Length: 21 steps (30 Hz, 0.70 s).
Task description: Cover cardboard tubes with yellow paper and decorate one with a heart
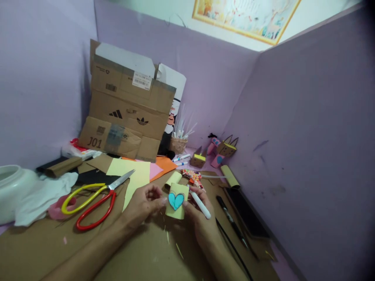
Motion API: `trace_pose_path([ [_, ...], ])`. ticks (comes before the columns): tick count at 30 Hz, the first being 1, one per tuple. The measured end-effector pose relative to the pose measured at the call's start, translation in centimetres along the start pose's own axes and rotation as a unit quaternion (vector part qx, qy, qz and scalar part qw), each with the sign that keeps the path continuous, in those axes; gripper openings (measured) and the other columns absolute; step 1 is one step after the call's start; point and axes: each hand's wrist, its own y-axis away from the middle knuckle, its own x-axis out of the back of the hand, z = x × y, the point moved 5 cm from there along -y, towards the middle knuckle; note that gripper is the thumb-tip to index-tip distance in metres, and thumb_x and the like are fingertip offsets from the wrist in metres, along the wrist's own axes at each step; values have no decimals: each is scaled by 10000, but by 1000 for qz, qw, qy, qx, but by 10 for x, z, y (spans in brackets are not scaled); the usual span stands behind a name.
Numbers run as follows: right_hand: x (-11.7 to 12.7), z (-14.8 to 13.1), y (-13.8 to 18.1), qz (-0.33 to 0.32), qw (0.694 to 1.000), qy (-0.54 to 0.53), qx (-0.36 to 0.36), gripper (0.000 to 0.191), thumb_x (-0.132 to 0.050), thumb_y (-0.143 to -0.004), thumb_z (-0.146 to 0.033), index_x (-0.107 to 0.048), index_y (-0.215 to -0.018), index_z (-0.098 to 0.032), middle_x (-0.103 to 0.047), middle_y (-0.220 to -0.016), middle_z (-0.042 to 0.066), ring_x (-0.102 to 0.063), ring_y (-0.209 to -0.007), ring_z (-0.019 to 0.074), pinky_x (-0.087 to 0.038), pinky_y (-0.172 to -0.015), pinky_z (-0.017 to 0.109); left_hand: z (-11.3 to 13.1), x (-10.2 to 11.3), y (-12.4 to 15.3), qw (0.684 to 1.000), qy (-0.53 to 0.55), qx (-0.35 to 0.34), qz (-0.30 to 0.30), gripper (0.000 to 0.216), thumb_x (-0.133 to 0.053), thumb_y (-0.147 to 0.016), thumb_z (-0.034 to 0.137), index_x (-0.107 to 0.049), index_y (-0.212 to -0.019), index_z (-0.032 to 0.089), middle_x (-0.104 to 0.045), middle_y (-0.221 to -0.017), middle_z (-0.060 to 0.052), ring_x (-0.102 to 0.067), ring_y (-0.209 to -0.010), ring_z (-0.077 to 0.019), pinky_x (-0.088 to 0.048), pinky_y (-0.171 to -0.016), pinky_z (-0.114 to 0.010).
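A pale yellow paper tube (171, 211) with a blue heart (176, 200) outlined in dark ink stands between my hands. My right hand (202, 214) grips its right edge and also holds a white marker (200, 203), tilted down toward the lower right. On the other side, my left hand (148, 203) is loosely curled, thumb and fingers apart, the thumb tip beside the tube's left edge; whether it touches cannot be made out. Behind the tube lies another yellow paper roll (173, 179). Left of my left hand rest scissors (110, 191) with one yellow and one red handle.
A folded cardboard box (129, 105) leans at the back. Cardboard cat figures (198, 159) and a basket of white markers (178, 145) stand behind. At right lie a black pen (233, 222) and a dark phone-like slab (246, 212); at left, a white jar (17, 195).
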Motion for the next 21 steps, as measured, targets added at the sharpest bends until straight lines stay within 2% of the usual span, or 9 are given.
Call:
trace_pose_path([
  [2, 2, 0, -1, 9, 1000, 14, 14, 426, -709, -627, -247, -510, -1002, -206, -588, -782, -18, -546, -679, 141, -444, -626, 257, -2, -1, 1, 1000, -15, -3, 2, 283, -710, -598, 374, -544, -650, 152, -539, -488, 46, -450, -447, -79, -332, -440, -192],
  [7, -2, 1, -1, -6, 999, 15, 29, 430, -710, -614, -232, -506, -991, -198, -585, -803, -5, -546, -709, 152, -455, -654, 275, -6, -6, 2, 999, -29, -2, 16, 231, -681, -587, 345, -601, -621, 131, -590, -549, 8, -478, -503, -101, -353, -477, -212],
  [12, 0, 5, -1, -14, 1000, -9, 23, 419, -703, -616, -185, -523, -994, -208, -585, -786, -16, -545, -684, 137, -452, -633, 256, -2, -8, 5, 998, -28, 5, 51, 161, -629, -551, 288, -566, -522, 143, -501, -447, 45, -381, -430, -74, -269, -435, -205],
  [15, 3, 10, -3, -7, 998, -59, -10, 436, -705, -605, -165, -527, -1000, -210, -607, -810, -3, -573, -704, 155, -462, -636, 272, -1, 2, 4, 996, -28, 6, 84, 120, -575, -546, 269, -540, -511, 159, -444, -423, 64, -360, -428, -74, -262, -442, -205],
  [19, 5, 11, -6, 18, 989, -141, -44, 472, -717, -566, -126, -532, -991, -217, -609, -782, -16, -579, -695, 146, -467, -625, 262, -8, 25, -6, 989, -55, 26, 132, 116, -492, -535, 257, -474, -446, 186, -363, -372, 70, -306, -391, -83, -214, -415, -215],
  [21, 5, 10, -7, 22, 984, -170, -54, 501, -726, -547, -109, -530, -994, -221, -610, -772, -21, -582, -696, 144, -471, -623, 259, -12, 35, -13, 984, -88, 44, 151, 110, -509, -510, 253, -479, -424, 191, -375, -357, 60, -313, -377, -94, -208, -408, -227],
])
